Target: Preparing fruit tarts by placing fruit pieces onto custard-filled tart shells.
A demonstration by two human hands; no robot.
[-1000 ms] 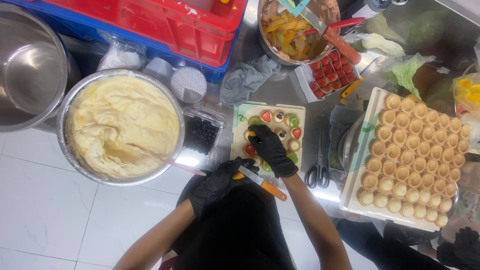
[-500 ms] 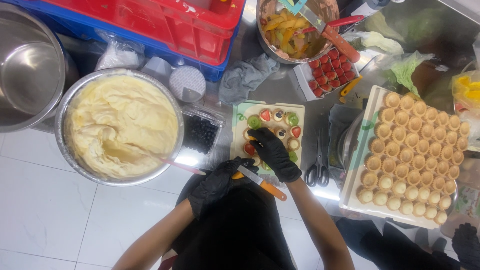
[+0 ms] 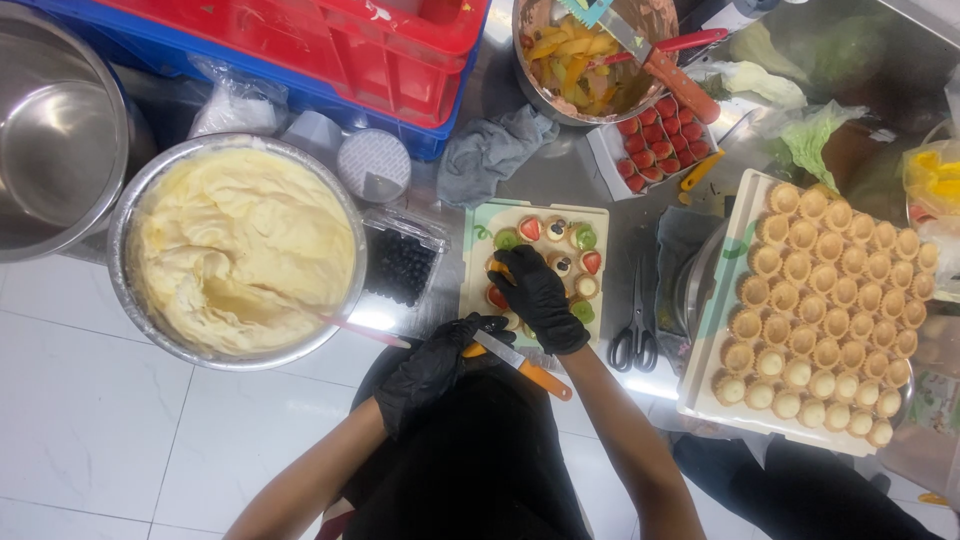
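My right hand, in a black glove, reaches over a small pale tray of fruit-topped tarts. Its fingertips pinch a small orange fruit slice at a tart on the tray's left side. My left hand, also gloved, is curled at the tray's near edge, fingers closed on an orange fruit piece. An orange-handled knife lies right beside those fingers, blade towards them.
A big steel bowl of yellow cream sits left, with a blueberry box beside it. Scissors and a large tray of empty tart shells lie right. Strawberries, a fruit bowl and crates stand behind.
My right hand has shifted slightly towards the left side of the small tray. The left hand and the knife stay where they were.
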